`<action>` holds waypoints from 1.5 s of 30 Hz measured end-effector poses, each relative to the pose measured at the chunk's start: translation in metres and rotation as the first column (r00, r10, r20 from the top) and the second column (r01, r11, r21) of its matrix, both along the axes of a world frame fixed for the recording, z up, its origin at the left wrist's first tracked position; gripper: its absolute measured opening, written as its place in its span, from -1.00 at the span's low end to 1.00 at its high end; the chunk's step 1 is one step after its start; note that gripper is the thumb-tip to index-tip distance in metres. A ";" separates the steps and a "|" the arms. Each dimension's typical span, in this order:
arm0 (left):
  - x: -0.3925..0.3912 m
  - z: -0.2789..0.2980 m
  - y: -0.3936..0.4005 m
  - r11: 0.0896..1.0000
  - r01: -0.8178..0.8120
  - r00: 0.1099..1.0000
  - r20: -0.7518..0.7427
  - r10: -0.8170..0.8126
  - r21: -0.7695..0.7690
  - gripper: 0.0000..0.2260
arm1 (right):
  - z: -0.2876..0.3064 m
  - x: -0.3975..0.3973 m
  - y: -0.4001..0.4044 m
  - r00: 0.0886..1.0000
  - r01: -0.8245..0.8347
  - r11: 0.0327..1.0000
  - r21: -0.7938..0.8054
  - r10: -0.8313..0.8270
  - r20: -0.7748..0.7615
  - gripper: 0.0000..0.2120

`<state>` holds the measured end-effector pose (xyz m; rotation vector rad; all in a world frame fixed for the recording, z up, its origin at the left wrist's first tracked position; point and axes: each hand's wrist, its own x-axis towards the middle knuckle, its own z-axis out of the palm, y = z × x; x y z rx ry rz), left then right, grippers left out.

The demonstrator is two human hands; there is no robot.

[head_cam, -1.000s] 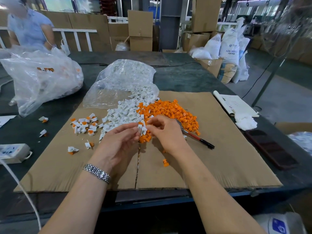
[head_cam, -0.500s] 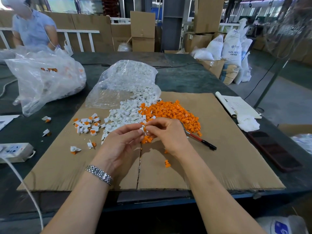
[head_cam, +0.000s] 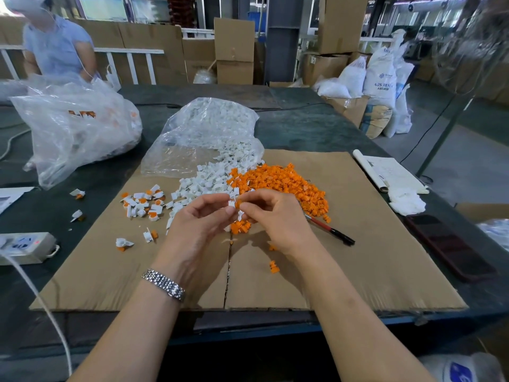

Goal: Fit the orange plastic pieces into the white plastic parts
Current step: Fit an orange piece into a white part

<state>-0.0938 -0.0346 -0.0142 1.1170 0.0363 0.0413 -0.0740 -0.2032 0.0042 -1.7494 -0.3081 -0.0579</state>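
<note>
A power strip (head_cam: 23, 245) and clear bag (head_cam: 80, 128) are lying far left on the surface (head_cam: 316, 128). Left hand (head_cam: 198, 230) is pinching a white part (head_cam: 232, 203); right hand (head_cam: 275, 219) is pressing an orange piece (head_cam: 238, 203) against it, above the cardboard (head_cam: 371, 244). A pen (head_cam: 330, 230) is lying right. Both hands are sitting slightly higher than before.

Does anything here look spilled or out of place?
A few finished pieces lie off the cardboard on the dark table, left of the main group. One orange piece sits alone near the right wrist. Otherwise nothing stands out.
</note>
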 end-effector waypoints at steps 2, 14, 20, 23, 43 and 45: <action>-0.001 0.000 0.000 0.999 0.000 1.000 0.017 -0.001 0.038 -0.77 | 0.000 0.000 0.001 0.999 0.021 0.998 -0.051 -0.020 0.031 -0.92; 0.000 0.002 0.003 0.997 0.061 0.998 0.018 -0.060 -0.039 -0.82 | 0.007 -0.009 -0.005 0.995 -0.084 0.996 -0.001 0.084 0.052 -0.81; -0.003 0.008 0.000 0.994 0.088 0.996 0.016 -0.087 -0.066 -0.84 | 0.008 -0.012 -0.008 0.992 -0.064 0.997 -0.046 0.069 0.107 -0.78; -0.002 0.009 -0.001 0.995 0.088 0.996 0.034 -0.086 -0.041 -0.84 | 0.007 -0.013 -0.006 0.992 -0.021 0.998 -0.058 0.028 0.124 -0.82; -0.008 0.009 -0.003 0.988 0.128 0.990 -0.044 -0.132 -0.086 -0.80 | 0.008 -0.013 -0.008 0.956 0.114 0.966 -0.234 -0.042 0.291 -0.95; -0.008 0.006 -0.004 0.994 0.104 0.995 -0.011 -0.104 -0.019 -0.75 | 0.008 -0.015 -0.005 0.962 0.143 0.957 -0.251 -0.075 0.261 -0.96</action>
